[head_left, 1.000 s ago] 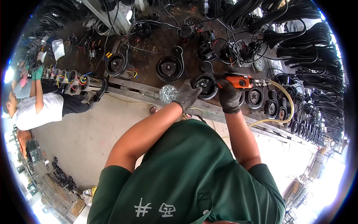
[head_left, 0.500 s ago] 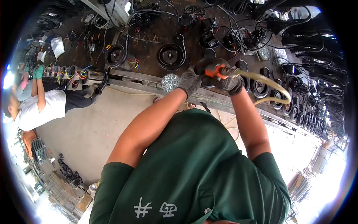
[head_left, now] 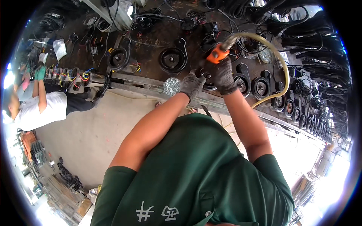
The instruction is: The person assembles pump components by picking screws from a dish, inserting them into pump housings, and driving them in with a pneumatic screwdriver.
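My right hand (head_left: 223,77), in a dark grey glove, is wrapped round an orange and black air screwdriver (head_left: 218,54). A pale yellow hose (head_left: 282,60) runs from the tool's metal fitting and loops to the right. Beside it, my left hand (head_left: 192,85), gloved alike, has its fingers drawn together at a black round part on the bench edge. That part is mostly hidden by both hands, and what the left fingertips grip cannot be made out. Left of them lies a round black housing (head_left: 172,59) with a looped arm.
Small screws fill a round container (head_left: 171,86) at the bench edge. A row of similar black housings (head_left: 261,87) stretches right. Bundled black cables (head_left: 309,47) lie at the far right. At the left, another person (head_left: 41,107) in green gloves handles coloured wires.
The screwdriver has tilted: its hose end has swung from pointing right to pointing up and away, lifting the hose loop. My right hand has turned with it; my left hand has barely shifted.
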`<state>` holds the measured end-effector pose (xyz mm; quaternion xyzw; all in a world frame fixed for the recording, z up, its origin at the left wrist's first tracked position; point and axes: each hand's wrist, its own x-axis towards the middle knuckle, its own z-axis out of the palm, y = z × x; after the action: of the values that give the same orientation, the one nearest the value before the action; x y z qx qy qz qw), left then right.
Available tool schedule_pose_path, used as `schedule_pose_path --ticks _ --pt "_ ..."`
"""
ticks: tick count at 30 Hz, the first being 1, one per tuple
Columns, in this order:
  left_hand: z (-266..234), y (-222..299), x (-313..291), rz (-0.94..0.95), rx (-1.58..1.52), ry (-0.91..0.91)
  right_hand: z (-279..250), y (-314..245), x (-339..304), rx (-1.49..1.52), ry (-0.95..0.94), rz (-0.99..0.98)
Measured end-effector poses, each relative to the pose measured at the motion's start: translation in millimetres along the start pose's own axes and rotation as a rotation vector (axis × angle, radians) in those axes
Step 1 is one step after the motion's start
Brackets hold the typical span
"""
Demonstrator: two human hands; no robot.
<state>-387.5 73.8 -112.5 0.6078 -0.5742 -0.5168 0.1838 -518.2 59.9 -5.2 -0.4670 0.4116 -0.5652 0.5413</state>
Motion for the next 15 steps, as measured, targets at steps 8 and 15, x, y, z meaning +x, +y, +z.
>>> schedule_pose_path --ticks 8,15 --pt "-9 21 -10 -0.025 -0.059 -0.066 -8 5 6 0.007 0.512 0.039" --pt "-3 17 -5 0.004 -0.066 -0.018 -26 15 -1 -0.044 0.399 0.008"
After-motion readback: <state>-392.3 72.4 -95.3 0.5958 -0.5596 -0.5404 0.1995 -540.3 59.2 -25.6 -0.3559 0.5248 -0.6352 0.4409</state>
